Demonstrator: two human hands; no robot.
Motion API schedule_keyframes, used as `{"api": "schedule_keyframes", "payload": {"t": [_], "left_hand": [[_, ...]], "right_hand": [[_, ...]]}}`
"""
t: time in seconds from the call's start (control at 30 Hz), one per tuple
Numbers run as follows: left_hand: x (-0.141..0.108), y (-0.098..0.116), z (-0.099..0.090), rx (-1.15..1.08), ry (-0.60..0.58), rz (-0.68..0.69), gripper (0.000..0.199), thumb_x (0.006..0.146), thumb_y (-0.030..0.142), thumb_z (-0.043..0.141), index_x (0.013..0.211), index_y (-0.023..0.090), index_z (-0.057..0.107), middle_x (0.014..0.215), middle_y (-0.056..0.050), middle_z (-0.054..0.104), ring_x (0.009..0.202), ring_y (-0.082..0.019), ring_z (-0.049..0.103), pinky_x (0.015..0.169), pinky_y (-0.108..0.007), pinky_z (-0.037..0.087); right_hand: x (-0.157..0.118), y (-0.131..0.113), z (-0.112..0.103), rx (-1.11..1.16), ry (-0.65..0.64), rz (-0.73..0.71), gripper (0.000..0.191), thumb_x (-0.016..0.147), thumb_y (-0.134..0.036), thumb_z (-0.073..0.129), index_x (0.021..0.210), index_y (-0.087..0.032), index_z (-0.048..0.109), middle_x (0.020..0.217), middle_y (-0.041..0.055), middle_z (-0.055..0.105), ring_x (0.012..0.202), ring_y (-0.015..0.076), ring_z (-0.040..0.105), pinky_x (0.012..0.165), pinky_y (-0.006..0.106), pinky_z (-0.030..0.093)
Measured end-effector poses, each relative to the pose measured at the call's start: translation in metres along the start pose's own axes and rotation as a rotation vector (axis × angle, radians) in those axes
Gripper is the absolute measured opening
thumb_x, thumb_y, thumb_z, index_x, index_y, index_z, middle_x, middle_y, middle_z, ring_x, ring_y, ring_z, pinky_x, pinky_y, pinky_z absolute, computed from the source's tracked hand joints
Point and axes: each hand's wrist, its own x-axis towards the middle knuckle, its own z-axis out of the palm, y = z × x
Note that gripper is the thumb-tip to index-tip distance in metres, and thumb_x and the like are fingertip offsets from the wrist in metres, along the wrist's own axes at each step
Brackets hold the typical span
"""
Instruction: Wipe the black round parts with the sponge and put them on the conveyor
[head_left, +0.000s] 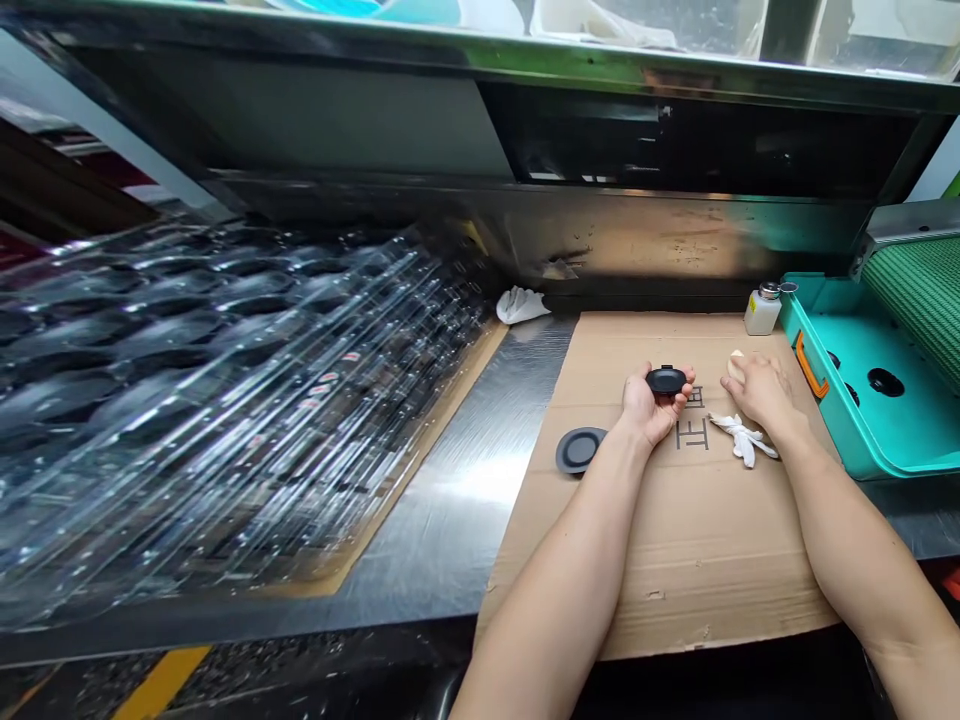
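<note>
Probably light, stiff and slick, the black oval case [666,381] sits above the cardboard sheet [675,545], best held by its rim, the left hand [643,408]'s grip curled around it, the right hand [763,390] pinching a white wad [736,367].

Right of centre, the left hand [642,405] holds a black part [666,380], the right hand [765,388] a white piece [736,366]; trays [202,400] lie at left.

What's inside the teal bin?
The teal bin holds three visible dark pieces, two partly hidden by its left wall. The green mesh belt blocks its right part, so whatever lies beneath can't be seen.
</note>
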Motion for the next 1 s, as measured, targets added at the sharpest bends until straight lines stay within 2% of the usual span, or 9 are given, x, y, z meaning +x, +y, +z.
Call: {"api": "schedule_keyframes", "payload": {"t": [0.07,0.2,0.3,0.37,0.53,0.67,0.8,0.9,1.0], "left_hand": [[0.002,-0.002,-0.001,0.030,-0.030,0.053,0.054,0.101,0.047,0.027,0.104,0.007,0.064,0.078,-0.013,0.067,0.054,-0.013,0.059,0.039,-0.019,0.044],[0.009,-0.007,-0.003,0.013,-0.075,0.150,0.050,0.102,0.043,0.027,0.106,0.009,0.064,0.088,-0.014,0.071,0.068,-0.018,0.067,0.052,-0.025,0.053],[0.013,-0.010,-0.004,-0.004,-0.067,0.177,0.046,0.103,0.039,0.028,0.106,0.011,0.064,0.098,-0.016,0.073,0.084,-0.022,0.071,0.072,-0.035,0.059],[0.015,-0.012,-0.004,0.015,-0.086,0.176,0.047,0.103,0.041,0.029,0.107,0.011,0.065,0.105,-0.018,0.073,0.096,-0.025,0.071,0.085,-0.042,0.059],[0.018,-0.018,-0.005,0.023,-0.108,0.211,0.048,0.104,0.040,0.028,0.105,0.012,0.067,0.109,-0.017,0.073,0.107,-0.026,0.069,0.096,-0.043,0.056],[0.020,-0.020,-0.006,0.012,-0.092,0.199,0.049,0.104,0.043,0.028,0.102,0.012,0.066,0.110,-0.018,0.073,0.107,-0.026,0.070,0.096,-0.044,0.056],[0.019,-0.020,-0.006,-0.011,-0.044,0.237,0.046,0.105,0.038,0.028,0.104,0.010,0.065,0.106,-0.016,0.074,0.103,-0.023,0.071,0.095,-0.038,0.056],[0.019,-0.021,-0.005,-0.013,-0.052,0.201,0.049,0.105,0.039,0.027,0.105,0.009,0.066,0.105,-0.018,0.074,0.100,-0.023,0.072,0.094,-0.038,0.057],[0.020,-0.023,-0.004,0.003,-0.035,0.205,0.047,0.105,0.036,0.027,0.104,0.010,0.066,0.101,-0.015,0.075,0.095,-0.021,0.072,0.092,-0.036,0.058]], "right_hand": [[0.000,-0.004,0.002,0.049,-0.037,-0.050,0.027,0.097,-0.031,0.053,0.115,-0.018,0.068,0.112,0.0154,0.068,0.108,0.0287,0.057,0.097,0.039,0.038],[-0.009,-0.033,-0.004,0.246,0.090,-0.226,0.030,0.101,-0.032,0.047,0.120,-0.019,0.066,0.113,0.0110,0.069,0.105,0.0235,0.059,0.096,0.035,0.037],[-0.023,-0.057,-0.007,0.266,-0.044,-0.451,0.026,0.102,-0.032,0.047,0.108,-0.022,0.070,0.111,0.0081,0.069,0.104,0.0225,0.056,0.093,0.034,0.037],[-0.030,-0.067,-0.007,0.204,-0.107,-0.534,0.024,0.100,-0.031,0.049,0.105,-0.024,0.071,0.117,0.0078,0.066,0.105,0.0239,0.052,0.092,0.035,0.037],[-0.033,-0.066,-0.011,-0.036,-0.080,-0.397,0.028,0.095,-0.021,0.050,0.114,-0.020,0.071,0.128,0.0152,0.061,0.107,0.0301,0.046,0.090,0.042,0.036],[-0.033,-0.066,-0.012,-0.001,-0.138,-0.512,0.030,0.096,-0.022,0.048,0.114,-0.024,0.071,0.131,0.0114,0.060,0.110,0.0292,0.046,0.092,0.041,0.037],[-0.033,-0.068,-0.009,-0.060,-0.099,-0.397,0.030,0.096,-0.021,0.048,0.114,-0.020,0.071,0.127,0.0158,0.061,0.109,0.0299,0.047,0.090,0.042,0.037],[-0.034,-0.070,-0.007,-0.039,-0.124,-0.442,0.029,0.097,-0.024,0.047,0.113,-0.023,0.071,0.127,0.0122,0.062,0.109,0.0286,0.048,0.090,0.040,0.038],[-0.035,-0.072,-0.005,-0.081,-0.093,-0.367,0.031,0.094,-0.020,0.050,0.117,-0.020,0.070,0.123,0.0158,0.063,0.109,0.0298,0.049,0.090,0.042,0.039]]}}
